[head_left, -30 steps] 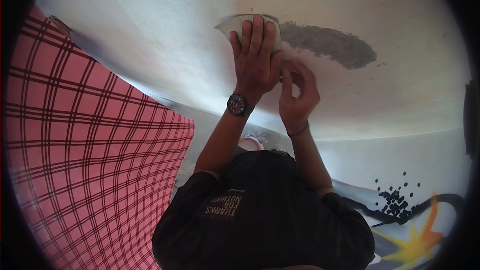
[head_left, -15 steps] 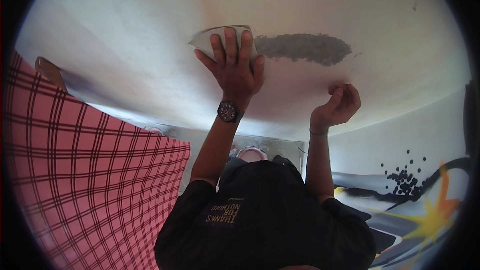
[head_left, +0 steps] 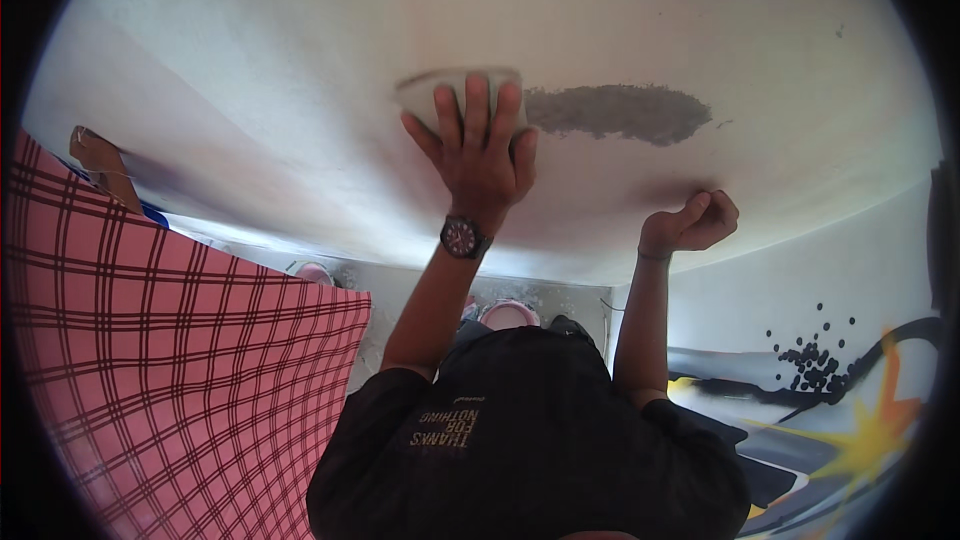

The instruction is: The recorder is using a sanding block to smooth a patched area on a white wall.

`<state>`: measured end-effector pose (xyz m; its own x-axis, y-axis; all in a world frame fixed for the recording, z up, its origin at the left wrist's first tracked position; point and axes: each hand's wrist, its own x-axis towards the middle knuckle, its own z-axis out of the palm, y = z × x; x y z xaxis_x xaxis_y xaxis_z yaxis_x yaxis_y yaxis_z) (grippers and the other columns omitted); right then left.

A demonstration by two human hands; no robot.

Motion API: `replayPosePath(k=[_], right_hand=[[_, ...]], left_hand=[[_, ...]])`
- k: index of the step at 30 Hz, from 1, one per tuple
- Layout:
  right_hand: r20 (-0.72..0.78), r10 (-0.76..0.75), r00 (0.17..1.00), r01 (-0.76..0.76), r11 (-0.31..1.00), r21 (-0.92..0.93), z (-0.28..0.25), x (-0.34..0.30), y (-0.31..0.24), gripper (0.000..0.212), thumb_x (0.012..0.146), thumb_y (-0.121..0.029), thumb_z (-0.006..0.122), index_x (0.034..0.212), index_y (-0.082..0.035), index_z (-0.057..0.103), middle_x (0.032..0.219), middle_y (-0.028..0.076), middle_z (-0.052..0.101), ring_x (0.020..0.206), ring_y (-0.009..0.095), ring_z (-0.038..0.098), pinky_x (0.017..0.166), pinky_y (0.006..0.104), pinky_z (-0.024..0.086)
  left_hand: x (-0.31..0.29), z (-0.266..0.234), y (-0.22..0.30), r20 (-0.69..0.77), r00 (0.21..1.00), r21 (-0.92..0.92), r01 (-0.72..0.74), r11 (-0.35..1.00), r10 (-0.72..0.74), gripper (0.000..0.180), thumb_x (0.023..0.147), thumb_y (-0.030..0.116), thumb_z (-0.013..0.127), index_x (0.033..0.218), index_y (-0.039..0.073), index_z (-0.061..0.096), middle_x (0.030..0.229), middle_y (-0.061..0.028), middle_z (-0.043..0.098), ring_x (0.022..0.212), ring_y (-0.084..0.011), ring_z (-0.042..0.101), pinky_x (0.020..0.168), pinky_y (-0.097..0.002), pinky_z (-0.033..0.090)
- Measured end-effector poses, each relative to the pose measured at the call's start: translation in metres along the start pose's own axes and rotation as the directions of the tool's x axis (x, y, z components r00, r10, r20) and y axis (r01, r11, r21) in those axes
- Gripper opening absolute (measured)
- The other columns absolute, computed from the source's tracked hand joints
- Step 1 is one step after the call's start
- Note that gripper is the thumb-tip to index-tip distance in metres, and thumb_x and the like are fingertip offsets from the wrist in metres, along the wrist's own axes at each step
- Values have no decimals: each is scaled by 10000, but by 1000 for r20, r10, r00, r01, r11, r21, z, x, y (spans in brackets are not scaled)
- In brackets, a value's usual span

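Observation:
My left hand (head_left: pixel 482 165), with a dark watch (head_left: pixel 461 237) on its wrist, lies with fingers spread on a pale folded sheet of sandpaper (head_left: pixel 417 95). It holds the sheet flat against the whitish wall (head_left: pixel 300 60). Just right of the sheet, a rough dark grey patch (head_left: pixel 625 112) stretches across the wall. Below that patch's right end, my right hand (head_left: pixel 692 222) is curled into a loose fist close to the wall, its shadow beside it. Nothing shows in its fingers.
A pink cloth with dark checks (head_left: pixel 180 340) spreads along the left, with a brown piece (head_left: pixel 105 165) at its upper edge. Pink-topped buckets (head_left: pixel 510 314) stand on the floor below. A side wall with a painted mural (head_left: pixel 830 420) is at right.
The view has shifted, so the wall and both hands sit slightly lower. The sheet is blurred under my left hand, still beside the patch. My right hand's fingers have curled in more tightly.

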<state>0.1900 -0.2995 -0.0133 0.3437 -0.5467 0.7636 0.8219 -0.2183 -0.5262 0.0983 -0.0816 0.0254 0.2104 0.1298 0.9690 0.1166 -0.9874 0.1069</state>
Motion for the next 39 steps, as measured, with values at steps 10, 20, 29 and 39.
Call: replayPosePath(k=[10, 20, 29, 39], right_hand=[[108, -388, 915, 399, 837, -374, -12, -3, 44, 208, 965, -225, 480, 1016, -25, 454, 1057, 139, 416, 887, 211, 416, 734, 326, 371], [339, -327, 882, 450, 799, -399, -4, 18, 17, 575, 1017, -323, 283, 1474, 25, 258, 1554, 237, 148, 1445, 394, 129, 1147, 531, 147], [302, -331, 894, 431, 819, -379, -7, 12, 16, 566, 1017, -322, 278, 1453, 37, 300, 1534, 237, 216, 1430, 393, 182, 1144, 535, 170], [294, -336, 895, 429, 827, -364, -2, 10, 14, 553, 1020, -322, 297, 1439, 38, 328, 1520, 245, 242, 1420, 404, 203, 1139, 548, 184]], left_hand=[[9, 11, 15, -57, 998, -5, -18, 1000, 18, 483, 955, 429, 417, 1377, 211, 502, 1542, -58, 311, 1458, -335, 151, 1120, -644, -31], [-59, 24, 8, -47, 999, -26, -2, 1000, 1, 484, 956, 433, 419, 1381, 215, 499, 1550, -48, 292, 1460, -333, 148, 1113, -660, -31], [-23, 10, 9, -49, 999, -16, -2, 1000, 1, 510, 939, 383, 458, 1405, 177, 465, 1560, -60, 270, 1464, -340, 125, 1120, -645, -42], [0, 3, 10, -29, 999, -56, 45, 997, -46, 507, 922, 339, 483, 1391, 147, 475, 1543, -85, 306, 1460, -353, 130, 1123, -633, -40]])
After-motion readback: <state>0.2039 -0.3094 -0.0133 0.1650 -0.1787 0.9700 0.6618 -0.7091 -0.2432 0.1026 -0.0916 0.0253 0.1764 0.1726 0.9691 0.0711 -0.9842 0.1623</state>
